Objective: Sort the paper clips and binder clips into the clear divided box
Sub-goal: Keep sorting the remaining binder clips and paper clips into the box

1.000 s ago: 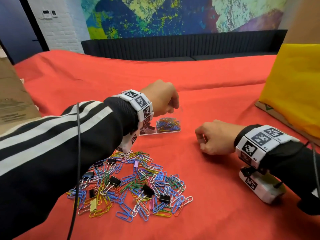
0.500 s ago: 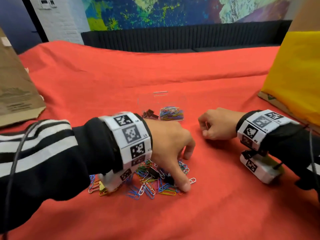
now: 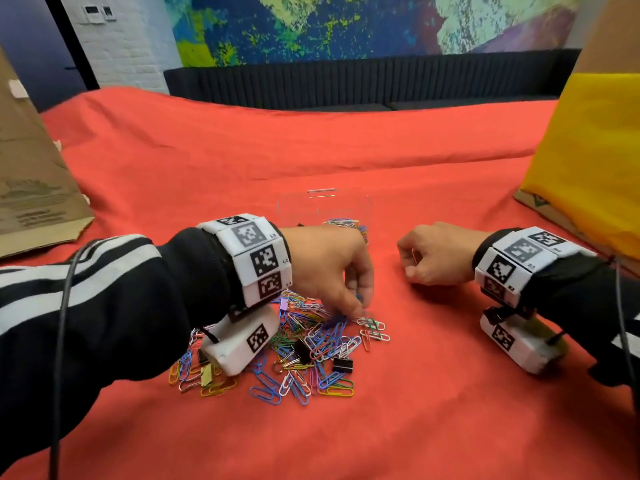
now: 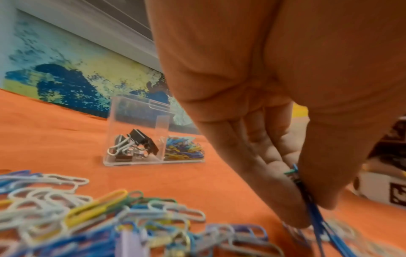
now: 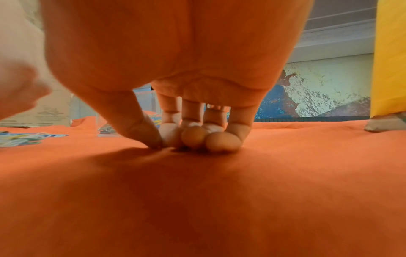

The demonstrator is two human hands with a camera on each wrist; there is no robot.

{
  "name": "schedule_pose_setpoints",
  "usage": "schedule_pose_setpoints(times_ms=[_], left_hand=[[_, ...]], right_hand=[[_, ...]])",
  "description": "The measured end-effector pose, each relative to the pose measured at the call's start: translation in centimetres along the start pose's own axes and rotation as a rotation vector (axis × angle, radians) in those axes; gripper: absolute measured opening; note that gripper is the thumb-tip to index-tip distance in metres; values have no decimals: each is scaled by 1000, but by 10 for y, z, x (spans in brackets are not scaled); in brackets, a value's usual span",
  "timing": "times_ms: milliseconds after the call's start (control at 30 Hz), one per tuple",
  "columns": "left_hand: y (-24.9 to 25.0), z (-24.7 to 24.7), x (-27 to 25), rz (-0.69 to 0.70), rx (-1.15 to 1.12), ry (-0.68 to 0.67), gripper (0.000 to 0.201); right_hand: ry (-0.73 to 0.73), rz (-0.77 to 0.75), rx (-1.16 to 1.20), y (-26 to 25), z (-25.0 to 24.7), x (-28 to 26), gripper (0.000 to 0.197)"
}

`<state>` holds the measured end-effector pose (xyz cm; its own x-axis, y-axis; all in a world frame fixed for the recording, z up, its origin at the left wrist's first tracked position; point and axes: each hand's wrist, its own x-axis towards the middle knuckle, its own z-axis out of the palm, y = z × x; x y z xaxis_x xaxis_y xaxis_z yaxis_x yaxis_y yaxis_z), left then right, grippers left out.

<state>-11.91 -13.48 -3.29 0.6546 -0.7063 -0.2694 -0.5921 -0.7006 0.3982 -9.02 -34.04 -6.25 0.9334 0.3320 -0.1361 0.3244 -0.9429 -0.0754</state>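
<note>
The red-covered desk (image 3: 415,427) is carrying a clear box (image 4: 153,149), already holding black binder clips beside coloured paper clips. Nearer the person than the box, the left hand (image 3: 329,268), over the box a second ago, is now pinching blue paper clips (image 4: 316,224) from the loose pile (image 3: 304,344), starting another trip. Right of the pile, the right hand (image 3: 433,254) is resting curled, holding nothing visible.

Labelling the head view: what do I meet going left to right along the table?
Cardboard sheet → left hand over the clip pile → right hand → yellow bag.
</note>
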Motion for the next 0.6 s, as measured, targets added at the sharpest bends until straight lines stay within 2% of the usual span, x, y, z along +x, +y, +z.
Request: schedule_pose_setpoints(times_ms=[67,167,333,433,500,600], left_hand=[[-5,-10,-2,-5,-81,41,10],[-9,-30,-4,-15,-114,169,11],[-23,-71,8,8,-54,538,7],[-30,-85,26,-33,75,737,6],[-33,-88,39,-58,122,785,7],[-37,-84,54,-84,164,736,9]], right_hand=[[3,3,13,1,0,1,4],[1,-4,13,1,0,0,4],[-2,-30,5,0,1,-1,6],[3,-30,18,2,1,-1,7],[4,-32,24,3,2,-1,8],[0,-32,36,4,3,0,7]])
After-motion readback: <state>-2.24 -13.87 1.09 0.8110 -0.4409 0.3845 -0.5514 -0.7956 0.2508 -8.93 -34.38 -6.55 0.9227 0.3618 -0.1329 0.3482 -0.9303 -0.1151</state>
